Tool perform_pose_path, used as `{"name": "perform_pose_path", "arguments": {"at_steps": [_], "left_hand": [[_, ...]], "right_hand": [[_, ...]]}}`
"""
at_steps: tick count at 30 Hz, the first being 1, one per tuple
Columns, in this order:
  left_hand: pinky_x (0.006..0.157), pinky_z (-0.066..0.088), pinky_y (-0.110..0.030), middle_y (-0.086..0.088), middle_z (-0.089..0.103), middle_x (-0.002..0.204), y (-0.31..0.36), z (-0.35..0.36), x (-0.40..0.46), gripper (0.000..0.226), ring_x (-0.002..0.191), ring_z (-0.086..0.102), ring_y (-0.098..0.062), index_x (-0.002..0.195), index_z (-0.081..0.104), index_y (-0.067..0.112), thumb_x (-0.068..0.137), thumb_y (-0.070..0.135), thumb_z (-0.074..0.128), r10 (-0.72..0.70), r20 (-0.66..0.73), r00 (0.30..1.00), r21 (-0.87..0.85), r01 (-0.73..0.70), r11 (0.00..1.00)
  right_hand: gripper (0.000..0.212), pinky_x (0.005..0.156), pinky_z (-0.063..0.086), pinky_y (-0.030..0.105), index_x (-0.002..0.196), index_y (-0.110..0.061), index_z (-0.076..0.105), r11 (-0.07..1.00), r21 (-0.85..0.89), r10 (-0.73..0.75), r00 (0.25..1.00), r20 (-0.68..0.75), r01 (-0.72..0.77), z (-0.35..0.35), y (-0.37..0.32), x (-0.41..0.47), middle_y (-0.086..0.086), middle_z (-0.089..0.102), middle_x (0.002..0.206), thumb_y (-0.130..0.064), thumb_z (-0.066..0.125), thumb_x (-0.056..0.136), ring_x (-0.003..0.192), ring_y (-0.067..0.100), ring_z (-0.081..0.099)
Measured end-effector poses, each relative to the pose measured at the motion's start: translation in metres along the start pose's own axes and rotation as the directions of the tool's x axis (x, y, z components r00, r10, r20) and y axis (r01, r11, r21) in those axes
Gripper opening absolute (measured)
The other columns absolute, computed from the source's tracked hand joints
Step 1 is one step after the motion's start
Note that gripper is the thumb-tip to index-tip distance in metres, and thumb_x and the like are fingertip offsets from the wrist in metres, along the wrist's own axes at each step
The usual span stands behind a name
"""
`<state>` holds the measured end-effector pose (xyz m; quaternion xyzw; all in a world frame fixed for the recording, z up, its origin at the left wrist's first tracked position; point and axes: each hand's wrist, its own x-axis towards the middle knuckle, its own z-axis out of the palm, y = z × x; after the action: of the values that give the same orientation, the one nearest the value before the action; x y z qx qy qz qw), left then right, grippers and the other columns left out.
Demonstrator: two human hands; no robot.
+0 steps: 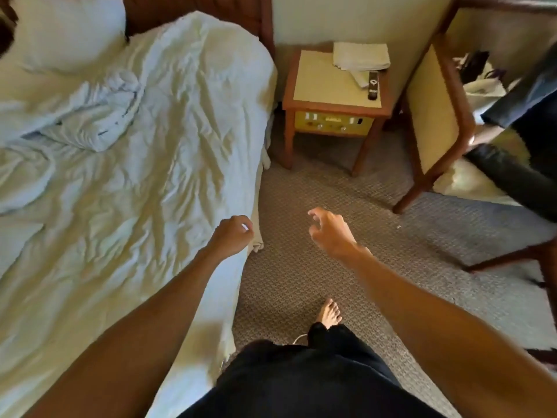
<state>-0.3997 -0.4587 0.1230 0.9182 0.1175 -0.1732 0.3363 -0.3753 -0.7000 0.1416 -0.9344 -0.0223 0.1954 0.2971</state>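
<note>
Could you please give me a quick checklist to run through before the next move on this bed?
1. Is the left hand at the edge of the duvet? Ok.
2. Does the left hand grip the duvet? Cannot tell; its curled fingers hide the cloth.
3. Is the right hand free? Ok; it is over the carpet, loosely curled and holding nothing.
4. Is the duvet smooth? Not ok; it is creased all over, with a bunched cloth lying below the pillow.
</note>
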Motion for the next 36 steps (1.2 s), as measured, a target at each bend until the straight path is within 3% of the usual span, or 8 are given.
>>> {"name": "perform_pose_path", "arguments": {"at_steps": [8,12,14,16,21,26,32,36], "left_hand": [[0.070,0.049,-0.027,-0.002,0.068,0.095,0.076,-0.029,0.135,0.010,0.086,0.065,-0.023,0.093,0.064,0.029,0.089,0.026,0.055,-0.106,-0.026,0.994,-0.088,0.103,0.991],[0.060,0.041,-0.023,0.004,0.063,0.076,0.081,-0.064,0.231,0.010,0.073,0.061,-0.020,0.088,0.063,0.029,0.088,0.023,0.055,-0.125,-0.078,0.989,-0.122,0.115,0.986],[0.062,0.042,-0.023,0.004,0.063,0.074,0.079,-0.088,0.282,0.011,0.073,0.061,-0.020,0.090,0.066,0.024,0.087,0.022,0.055,-0.129,-0.106,0.986,-0.141,0.114,0.983],[0.069,0.045,-0.024,0.001,0.067,0.086,0.076,-0.115,0.329,0.014,0.079,0.063,-0.020,0.094,0.068,0.021,0.087,0.023,0.056,-0.146,-0.119,0.982,-0.150,0.127,0.980],[0.070,0.043,-0.023,-0.001,0.070,0.090,0.075,-0.187,0.421,0.008,0.090,0.066,-0.020,0.087,0.067,0.025,0.087,0.023,0.059,-0.143,-0.127,0.982,-0.164,0.121,0.979],[0.082,0.049,-0.029,-0.005,0.070,0.099,0.081,-0.252,0.501,0.008,0.097,0.065,-0.022,0.088,0.065,0.027,0.085,0.025,0.059,-0.142,-0.163,0.976,-0.167,0.114,0.979],[0.084,0.050,-0.032,-0.005,0.070,0.097,0.082,-0.307,0.595,0.008,0.096,0.064,-0.025,0.090,0.067,0.023,0.087,0.023,0.060,-0.235,-0.248,0.940,-0.208,0.185,0.960],[0.084,0.049,-0.030,-0.005,0.070,0.097,0.087,-0.334,0.633,0.008,0.097,0.064,-0.024,0.090,0.068,0.022,0.087,0.023,0.060,-0.305,-0.266,0.915,-0.242,0.242,0.939]], "right_hand": [[0.048,0.088,0.049,0.038,0.142,-0.022,0.044,0.991,-0.130,-0.021,0.995,0.099,0.033,-0.090,-0.003,0.170,0.008,0.060,0.130,-0.020,0.050,0.095,0.112,0.028,0.059],[0.048,0.086,0.048,0.037,0.142,-0.025,0.045,0.986,-0.148,-0.054,0.992,0.118,0.071,-0.111,-0.024,0.280,0.006,0.057,0.134,-0.019,0.049,0.095,0.115,0.028,0.057],[0.048,0.083,0.051,0.038,0.141,-0.027,0.045,0.986,-0.133,-0.077,0.987,0.141,0.096,-0.119,-0.044,0.336,0.007,0.058,0.133,-0.018,0.049,0.095,0.109,0.028,0.060],[0.047,0.083,0.052,0.037,0.141,-0.026,0.046,0.983,-0.126,-0.115,0.979,0.169,0.137,-0.128,-0.068,0.385,0.008,0.059,0.133,-0.017,0.049,0.095,0.105,0.028,0.062],[0.045,0.104,0.044,0.038,0.138,-0.018,0.052,0.960,-0.146,-0.220,0.964,0.146,0.241,-0.156,-0.131,0.482,0.010,0.057,0.137,-0.011,0.049,0.094,0.126,0.028,0.053],[0.045,0.097,0.045,0.035,0.140,-0.020,0.051,0.945,-0.164,-0.258,0.953,0.161,0.283,-0.174,-0.187,0.573,0.007,0.057,0.137,-0.012,0.047,0.096,0.120,0.027,0.057],[0.041,0.088,0.048,0.033,0.138,-0.022,0.050,0.908,-0.153,-0.348,0.905,0.246,0.390,-0.182,-0.248,0.687,0.008,0.056,0.137,-0.015,0.046,0.098,0.109,0.026,0.061],[0.041,0.086,0.051,0.034,0.138,-0.024,0.051,0.881,-0.146,-0.394,0.868,0.304,0.451,-0.187,-0.291,0.736,0.008,0.063,0.126,-0.015,0.048,0.098,0.100,0.027,0.065]]}}
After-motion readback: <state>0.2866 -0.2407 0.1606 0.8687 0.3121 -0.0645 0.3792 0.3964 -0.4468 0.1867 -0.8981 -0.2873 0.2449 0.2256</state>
